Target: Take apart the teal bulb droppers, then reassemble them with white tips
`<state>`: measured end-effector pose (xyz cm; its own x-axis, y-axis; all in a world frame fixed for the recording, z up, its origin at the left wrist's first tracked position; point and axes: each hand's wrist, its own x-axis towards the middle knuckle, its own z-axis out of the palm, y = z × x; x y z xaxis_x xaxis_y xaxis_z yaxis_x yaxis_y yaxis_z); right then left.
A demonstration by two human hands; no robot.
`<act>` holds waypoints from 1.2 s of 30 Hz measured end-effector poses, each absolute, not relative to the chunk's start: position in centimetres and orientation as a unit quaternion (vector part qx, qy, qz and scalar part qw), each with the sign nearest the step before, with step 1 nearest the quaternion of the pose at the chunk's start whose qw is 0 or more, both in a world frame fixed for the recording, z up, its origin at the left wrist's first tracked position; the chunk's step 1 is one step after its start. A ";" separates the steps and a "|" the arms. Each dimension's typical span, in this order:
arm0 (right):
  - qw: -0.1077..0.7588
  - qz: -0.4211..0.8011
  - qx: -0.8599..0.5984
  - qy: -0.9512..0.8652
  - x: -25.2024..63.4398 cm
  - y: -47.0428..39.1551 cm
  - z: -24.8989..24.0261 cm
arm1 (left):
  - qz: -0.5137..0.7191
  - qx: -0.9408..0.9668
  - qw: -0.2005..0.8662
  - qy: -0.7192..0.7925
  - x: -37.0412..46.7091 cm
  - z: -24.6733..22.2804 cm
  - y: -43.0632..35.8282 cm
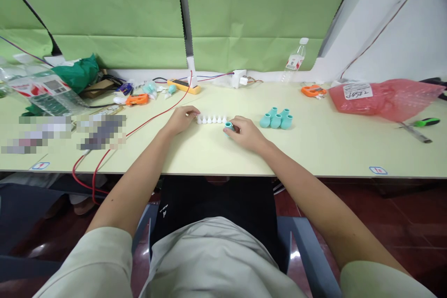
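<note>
Near the middle of the frame the left hand (181, 118) rests on the pale desk (314, 149), its fingers curled down at the left end of a short row of small white caps (212, 119); whether they pinch a cap cannot be told. Just right of the row, the right hand (246, 131) has its fingers closed around a small teal piece (229, 125), which sits at the row's right end, touching or almost touching the last cap. A cluster of teal pieces (277, 119) stands on the desk a little further right, apart from the hand. A red wire (153, 118) runs from the back of the desk past the left wrist and off the front edge. At the right of the frame lie a pink plastic bag (387, 98) and a green-handled screwdriver (424, 122); a clear water bottle (295, 61) stands at the back against the green backdrop
</note>
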<state>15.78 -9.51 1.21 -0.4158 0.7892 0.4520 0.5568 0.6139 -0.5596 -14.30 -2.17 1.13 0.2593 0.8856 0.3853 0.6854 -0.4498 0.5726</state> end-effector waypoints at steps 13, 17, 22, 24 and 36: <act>0.354 0.167 -0.410 -0.824 15.7 -9.7 1.5 | 0.347 0.776 0.153 0.505 -14.3 1.2 -2.2; 0.358 0.168 -0.409 -0.822 15.8 -9.8 1.5 | 0.344 0.778 0.150 0.503 -14.3 1.1 -2.2; 0.357 0.164 -0.409 -0.823 15.8 -9.7 1.5 | 0.340 0.779 0.150 0.505 -14.4 1.0 -2.1; 0.357 0.163 -0.409 -0.823 15.8 -9.7 1.5 | 0.339 0.779 0.151 0.505 -14.4 1.0 -2.1; 0.361 0.160 -0.409 -0.822 15.9 -9.7 1.7 | 0.356 0.777 0.162 0.493 -14.5 0.7 -1.8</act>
